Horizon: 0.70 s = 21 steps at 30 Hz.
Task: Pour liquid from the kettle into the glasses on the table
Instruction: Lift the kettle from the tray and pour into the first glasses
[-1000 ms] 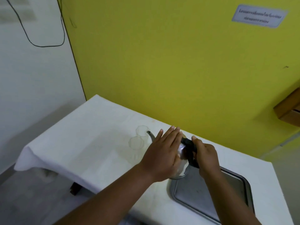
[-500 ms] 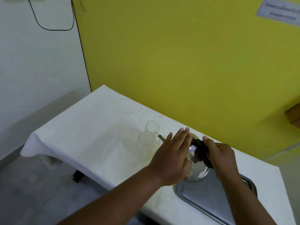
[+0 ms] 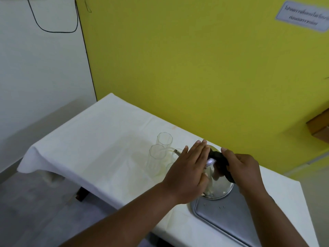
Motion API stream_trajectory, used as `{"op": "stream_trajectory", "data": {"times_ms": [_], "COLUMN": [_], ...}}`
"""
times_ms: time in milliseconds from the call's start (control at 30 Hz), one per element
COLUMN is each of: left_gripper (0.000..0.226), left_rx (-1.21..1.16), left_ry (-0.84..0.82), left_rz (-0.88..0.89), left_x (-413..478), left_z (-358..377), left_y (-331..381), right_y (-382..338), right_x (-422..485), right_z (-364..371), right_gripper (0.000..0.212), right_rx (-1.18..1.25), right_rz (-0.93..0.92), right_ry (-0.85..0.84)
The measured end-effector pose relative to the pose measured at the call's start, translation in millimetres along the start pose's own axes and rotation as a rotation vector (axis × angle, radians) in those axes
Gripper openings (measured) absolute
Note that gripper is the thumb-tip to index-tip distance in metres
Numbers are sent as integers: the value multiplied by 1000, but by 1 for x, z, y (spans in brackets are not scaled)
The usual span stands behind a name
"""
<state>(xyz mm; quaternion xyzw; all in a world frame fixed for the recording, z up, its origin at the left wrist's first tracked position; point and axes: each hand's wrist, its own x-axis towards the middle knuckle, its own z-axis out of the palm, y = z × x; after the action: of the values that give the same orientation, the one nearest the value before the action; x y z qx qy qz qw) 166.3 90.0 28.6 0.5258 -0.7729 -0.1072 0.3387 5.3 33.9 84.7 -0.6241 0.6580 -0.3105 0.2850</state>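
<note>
Yellow wall behind, white wall to the left; table point(image 3: 85, 148) draped in a white cloth, metal tray point(image 3: 231, 216) at its near right end.

Change since half a second ago: the steel kettle point(image 3: 216, 177) is tipped further toward the glasses, and a thin pale stream now arcs from the spout point(image 3: 177, 152) into the nearer glass point(image 3: 156, 157). No stream showed in the previous view. Judgement: pouring into the first glass has just begun; too early to read a liquid level through the clear wall.

Position of task items: kettle base hangs over the far left corner of the tray, body leaning left. Nearer glass stands just left of the spout tip. A second tall glass point(image 3: 164, 139) stands just behind it, apparently empty. A third, lower rim point(image 3: 178, 152) shows behind the spout, mostly hidden by the hand.

Right hand point(image 3: 243, 168): fingers curled closed around the black handle point(image 3: 219, 158), wrist raised, carrying the tilt.

Left hand point(image 3: 188, 171): fingers straight and together, palm flat against the kettle's lid and upper side, steadying rather than gripping. Forearm reaches in from lower left.

Judgement on risk: the glasses are tall, narrow and close together; a thin stream needs steady aim at the rim.
</note>
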Motion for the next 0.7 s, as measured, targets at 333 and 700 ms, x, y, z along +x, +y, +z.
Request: {"op": "stream_trajectory", "data": {"times_ms": [333,700], "left_gripper": [67,69], "left_rx": [-1,-22], "left_ry": [16,22], "left_rz": [8,13], "left_x": [0,1], "left_z": [-1,-3], "left_y": [3,9], "right_y": [-8,-15], "right_x": [-4,-6], "right_z": [-8,-15], "right_gripper": [66,65], "right_rx": [-54,-107], "right_rz": [-34,-66], "right_ry": [-25,3]}}
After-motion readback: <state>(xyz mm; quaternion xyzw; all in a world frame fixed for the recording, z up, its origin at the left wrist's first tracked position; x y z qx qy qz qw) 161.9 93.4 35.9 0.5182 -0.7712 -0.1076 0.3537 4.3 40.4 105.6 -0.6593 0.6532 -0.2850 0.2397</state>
